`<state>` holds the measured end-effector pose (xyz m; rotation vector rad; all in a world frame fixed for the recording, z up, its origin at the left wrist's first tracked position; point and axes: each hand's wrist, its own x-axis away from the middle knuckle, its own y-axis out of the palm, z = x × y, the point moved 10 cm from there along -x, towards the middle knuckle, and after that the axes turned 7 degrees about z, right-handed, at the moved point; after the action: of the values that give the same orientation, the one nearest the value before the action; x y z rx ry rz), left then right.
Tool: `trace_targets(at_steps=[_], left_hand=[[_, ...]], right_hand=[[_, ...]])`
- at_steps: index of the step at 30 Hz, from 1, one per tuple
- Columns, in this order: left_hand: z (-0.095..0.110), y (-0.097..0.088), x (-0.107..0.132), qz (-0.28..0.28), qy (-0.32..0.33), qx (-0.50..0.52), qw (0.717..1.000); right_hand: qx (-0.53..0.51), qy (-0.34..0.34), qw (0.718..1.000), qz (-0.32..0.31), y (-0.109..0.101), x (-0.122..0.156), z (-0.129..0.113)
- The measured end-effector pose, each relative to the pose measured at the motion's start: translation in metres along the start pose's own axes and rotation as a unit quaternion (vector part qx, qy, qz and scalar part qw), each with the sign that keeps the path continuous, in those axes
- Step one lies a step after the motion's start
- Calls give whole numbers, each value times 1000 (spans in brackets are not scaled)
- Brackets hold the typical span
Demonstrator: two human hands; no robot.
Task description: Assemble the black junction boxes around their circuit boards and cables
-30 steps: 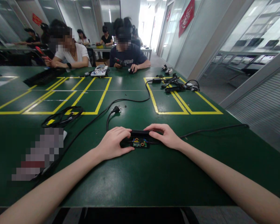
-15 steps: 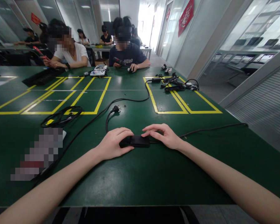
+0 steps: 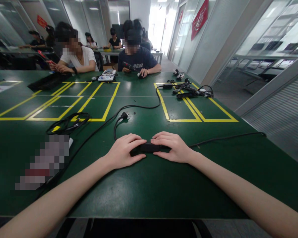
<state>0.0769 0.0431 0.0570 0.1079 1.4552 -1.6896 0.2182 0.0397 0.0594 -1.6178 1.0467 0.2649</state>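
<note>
A black power adapter (image 3: 150, 147) lies on the green table between my two hands. My left hand (image 3: 126, 150) grips its left end, thumb on the near side and fingers on the far side. Round its right end my right hand (image 3: 171, 147) is closed in the same way. From the left side a short cord curves up to a black plug (image 3: 124, 115) lying just beyond my left hand. Another black cable (image 3: 228, 136) runs off to the right from under my right hand.
A coiled black cable (image 3: 68, 124) and a blurred-out pale object (image 3: 46, 162) lie to the left. Yellow tape rectangles (image 3: 105, 114) mark the table (image 3: 129, 198). Beyond the right-hand rectangles sits a heap of black cables and adapters (image 3: 186, 91). Two people sit across the table.
My right hand has closed on the adapter's right end, its thumb now on the near side. The adapter has turned, showing a narrower face. The view has shifted slightly.
</note>
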Motion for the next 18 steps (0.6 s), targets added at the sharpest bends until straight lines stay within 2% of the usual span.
trace_targets(at_steps=[3, 9, 18], left_hand=[[1, 2, 0, 6, 8, -14, 1000], [6, -1, -1, 29, 31, 5, 999], [11, -1, -2, 16, 19, 12, 1000]], right_hand=[[11, -19, 1000, 16, -3, -2, -5], [45, -37, 998, 5, -1, -2, -13], [82, -63, 994, 23, -1, -5, -25]])
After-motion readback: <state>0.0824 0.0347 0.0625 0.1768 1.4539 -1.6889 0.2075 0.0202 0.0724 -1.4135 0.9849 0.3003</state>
